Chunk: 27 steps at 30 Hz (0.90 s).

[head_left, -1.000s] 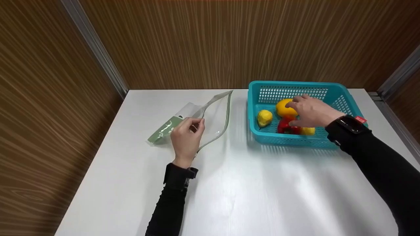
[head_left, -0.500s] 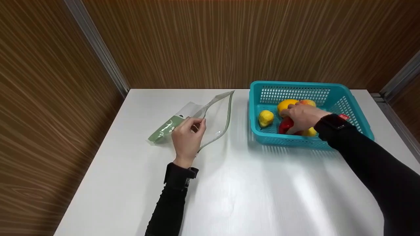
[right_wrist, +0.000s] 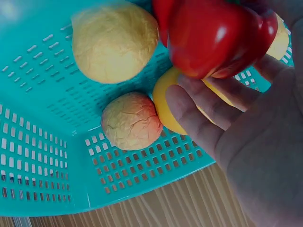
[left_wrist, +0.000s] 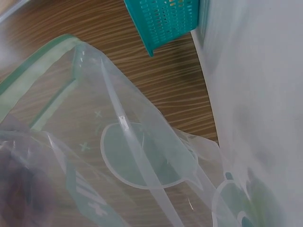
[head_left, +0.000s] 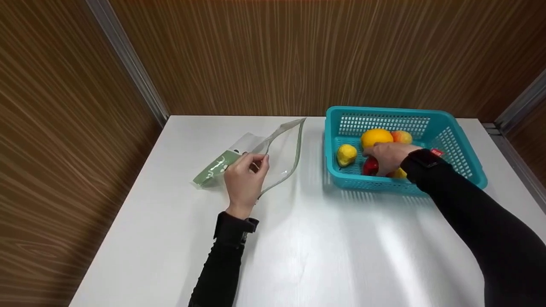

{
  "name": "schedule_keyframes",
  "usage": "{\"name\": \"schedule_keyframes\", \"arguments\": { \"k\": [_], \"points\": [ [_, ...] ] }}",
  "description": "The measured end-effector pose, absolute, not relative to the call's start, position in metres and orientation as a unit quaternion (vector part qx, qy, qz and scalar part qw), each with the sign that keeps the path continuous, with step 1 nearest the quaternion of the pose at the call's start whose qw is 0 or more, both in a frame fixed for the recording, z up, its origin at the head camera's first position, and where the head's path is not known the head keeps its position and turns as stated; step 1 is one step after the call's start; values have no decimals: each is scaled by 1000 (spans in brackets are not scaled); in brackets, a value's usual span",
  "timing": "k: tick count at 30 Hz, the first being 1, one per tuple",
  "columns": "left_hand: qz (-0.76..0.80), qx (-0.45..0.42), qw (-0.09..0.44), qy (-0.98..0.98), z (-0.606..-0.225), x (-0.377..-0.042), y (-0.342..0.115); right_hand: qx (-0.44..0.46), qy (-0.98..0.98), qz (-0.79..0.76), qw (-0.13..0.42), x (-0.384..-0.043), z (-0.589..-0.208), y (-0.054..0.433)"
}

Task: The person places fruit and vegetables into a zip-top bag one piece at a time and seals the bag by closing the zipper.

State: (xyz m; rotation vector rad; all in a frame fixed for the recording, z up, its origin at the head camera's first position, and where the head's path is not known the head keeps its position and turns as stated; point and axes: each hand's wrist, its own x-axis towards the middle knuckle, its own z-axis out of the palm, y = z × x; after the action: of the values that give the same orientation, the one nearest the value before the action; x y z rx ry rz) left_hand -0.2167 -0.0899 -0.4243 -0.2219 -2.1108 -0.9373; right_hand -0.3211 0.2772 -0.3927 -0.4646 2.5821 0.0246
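A clear zip bag with green print [head_left: 216, 168] lies on the white table, its mouth spread apart. My left hand [head_left: 245, 181] pinches the near edge of that mouth between thumb and fingers. In the left wrist view, the see-through bag wall [left_wrist: 137, 104] fills much of the picture. Over in the turquoise basket [head_left: 384, 110], my right hand [head_left: 390, 157] grips a red bell pepper [right_wrist: 208, 38]. Its fingers [right_wrist: 208, 99] curl under the pepper in the right wrist view; the thumb's contact is hard to see there.
Around the pepper in the basket are a big orange-yellow fruit [head_left: 376, 138], a peach [head_left: 402, 137], a small yellow fruit [head_left: 347, 154] at the left, and another yellow fruit [right_wrist: 116, 42]. A wood-grain panel [head_left: 247, 59] stands behind the table.
My right hand has come down and left into the basket, from hovering open over the fruit to holding the pepper. The left hand and the bag stay nearly still.
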Motion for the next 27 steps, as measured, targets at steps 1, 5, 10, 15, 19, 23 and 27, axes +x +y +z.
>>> {"name": "schedule_keyframes", "arguments": {
  "k": [1, 5, 10, 15, 19, 23, 27],
  "points": [
    [-370, -88, 399, -834, -424, -217, -90, -171, 951, 14, 256, -321, -392, 276],
    [-371, -86, 398, -835, -423, -216, -90, -176, 948, 45, 260, -321, -392, 272],
    [-372, -86, 395, -836, -422, -216, -90, -175, 944, 59, 275, -321, -390, 269],
    [-374, -88, 395, -834, -422, -216, -89, -184, 943, 72, 268, -322, -393, 268],
    [-373, -84, 393, -836, -421, -216, -89, -187, 944, 74, 261, -320, -388, 267],
    [-373, -82, 392, -837, -422, -216, -89, -176, 952, 57, 244, -320, -382, 269],
    [-377, -83, 395, -833, -421, -216, -91, -180, 961, 36, 209, -327, -377, 273]
  ]
}}
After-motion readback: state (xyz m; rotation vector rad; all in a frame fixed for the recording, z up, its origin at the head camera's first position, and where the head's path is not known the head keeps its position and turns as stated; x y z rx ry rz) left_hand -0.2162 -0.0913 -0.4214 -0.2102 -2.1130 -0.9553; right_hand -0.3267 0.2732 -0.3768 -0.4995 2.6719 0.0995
